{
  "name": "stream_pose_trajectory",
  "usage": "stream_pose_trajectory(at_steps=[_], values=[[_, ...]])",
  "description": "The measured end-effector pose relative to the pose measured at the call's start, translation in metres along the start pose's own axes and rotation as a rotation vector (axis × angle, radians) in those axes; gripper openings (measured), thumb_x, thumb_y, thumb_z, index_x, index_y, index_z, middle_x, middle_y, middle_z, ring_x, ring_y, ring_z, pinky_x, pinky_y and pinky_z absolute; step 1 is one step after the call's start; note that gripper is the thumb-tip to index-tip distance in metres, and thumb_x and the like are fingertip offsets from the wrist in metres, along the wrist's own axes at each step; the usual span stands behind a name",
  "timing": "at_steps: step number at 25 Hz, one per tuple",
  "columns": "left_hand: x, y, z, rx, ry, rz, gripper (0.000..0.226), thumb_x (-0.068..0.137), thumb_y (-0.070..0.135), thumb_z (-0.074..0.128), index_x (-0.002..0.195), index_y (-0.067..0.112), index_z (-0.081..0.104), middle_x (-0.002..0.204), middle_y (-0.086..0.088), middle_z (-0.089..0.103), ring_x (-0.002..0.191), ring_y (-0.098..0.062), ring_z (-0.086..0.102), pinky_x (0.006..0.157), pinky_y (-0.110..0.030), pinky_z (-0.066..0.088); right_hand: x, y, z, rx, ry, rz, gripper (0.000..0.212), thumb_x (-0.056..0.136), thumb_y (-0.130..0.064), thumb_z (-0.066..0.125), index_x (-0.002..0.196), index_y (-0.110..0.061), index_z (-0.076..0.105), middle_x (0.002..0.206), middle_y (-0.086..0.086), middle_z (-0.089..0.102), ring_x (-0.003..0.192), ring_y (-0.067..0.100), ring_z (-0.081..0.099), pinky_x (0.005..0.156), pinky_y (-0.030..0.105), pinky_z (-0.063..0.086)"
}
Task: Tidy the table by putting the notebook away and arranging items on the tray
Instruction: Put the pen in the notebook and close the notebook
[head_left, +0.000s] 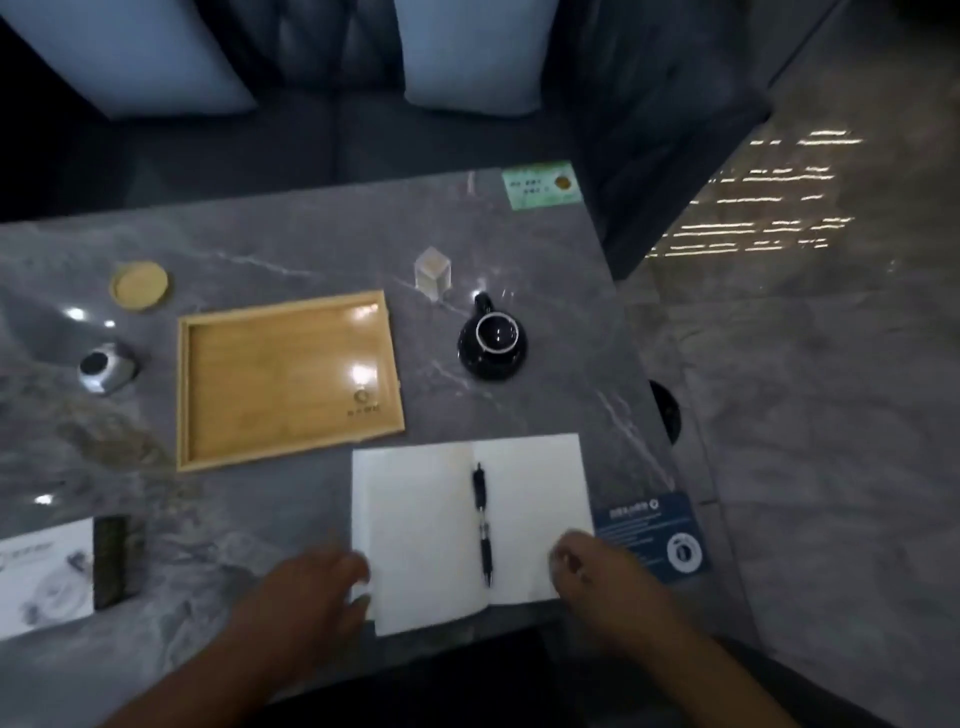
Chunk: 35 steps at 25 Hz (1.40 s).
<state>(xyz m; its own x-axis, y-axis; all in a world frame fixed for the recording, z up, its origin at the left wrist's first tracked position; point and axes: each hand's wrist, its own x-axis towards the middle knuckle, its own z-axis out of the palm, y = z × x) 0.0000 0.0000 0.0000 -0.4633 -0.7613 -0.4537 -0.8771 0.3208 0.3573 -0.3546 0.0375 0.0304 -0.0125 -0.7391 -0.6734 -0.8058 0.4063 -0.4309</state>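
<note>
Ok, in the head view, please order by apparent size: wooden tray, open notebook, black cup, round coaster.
Largest: wooden tray and open notebook, about alike; notebook nearer, so unranked.
Then black cup.
Then round coaster.

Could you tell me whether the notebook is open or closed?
Open: the notebook lies spread flat, both pages showing, a pen along its spine.

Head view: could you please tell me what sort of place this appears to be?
Probably a lounge or sitting area: a marble-look table stands before a dark sofa with pale cushions.
</note>
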Motion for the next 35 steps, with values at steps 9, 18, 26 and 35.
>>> stream_pose_trajectory(at_steps=[9, 18, 26, 35], values=[[0.038, 0.074, 0.008, 0.129, 0.378, 0.267, 0.017, 0.075, 0.022, 0.063, 0.090, 0.015, 0.063, 0.100, -0.011, 0.063, 0.084, -0.035, 0.057, 0.072, -0.045, 0.047, 0.061, -0.048, 0.054, -0.091, 0.091, -0.094, 0.025, 0.098, -0.049, 0.046, 0.084, -0.029, 0.050, 0.081, -0.008, 0.056, 0.069, 0.012, 0.051, 0.060, 0.030, 0.039], [0.027, 0.072, 0.033, 0.125, 0.161, 0.278, 0.042, 0.083, 0.037, 0.068, 0.121, 0.020, 0.063, 0.143, -0.011, 0.060, 0.128, -0.031, 0.058, 0.108, -0.047, 0.046, 0.072, -0.053, 0.083, -0.193, 0.149, -0.172, 0.037, 0.087, -0.060, 0.060, 0.087, -0.028, 0.042, 0.081, -0.006, 0.050, 0.072, 0.017, 0.052, 0.055, 0.029, 0.035], [0.060, 0.065, 0.057, 0.302, -0.121, 0.194, 0.100, 0.074, 0.082, 0.053, 0.153, 0.024, 0.032, 0.168, -0.010, 0.026, 0.150, -0.037, 0.031, 0.118, -0.061, 0.025, 0.069, -0.030, 0.069, -0.177, 0.235, -0.084, 0.032, 0.091, -0.057, 0.053, 0.091, -0.026, 0.050, 0.087, -0.002, 0.058, 0.075, 0.018, 0.056, 0.064, 0.037, 0.048], [0.073, 0.056, 0.052, 0.292, -0.104, 0.069, 0.103, 0.077, 0.088, 0.034, 0.159, 0.029, 0.014, 0.173, -0.004, 0.003, 0.156, -0.035, 0.010, 0.121, -0.063, 0.010, 0.102, -0.058, 0.054, -0.305, 0.133, -0.203, 0.033, 0.095, -0.048, 0.049, 0.105, -0.018, 0.057, 0.084, -0.001, 0.050, 0.072, 0.019, 0.050, 0.058, 0.033, 0.036]])
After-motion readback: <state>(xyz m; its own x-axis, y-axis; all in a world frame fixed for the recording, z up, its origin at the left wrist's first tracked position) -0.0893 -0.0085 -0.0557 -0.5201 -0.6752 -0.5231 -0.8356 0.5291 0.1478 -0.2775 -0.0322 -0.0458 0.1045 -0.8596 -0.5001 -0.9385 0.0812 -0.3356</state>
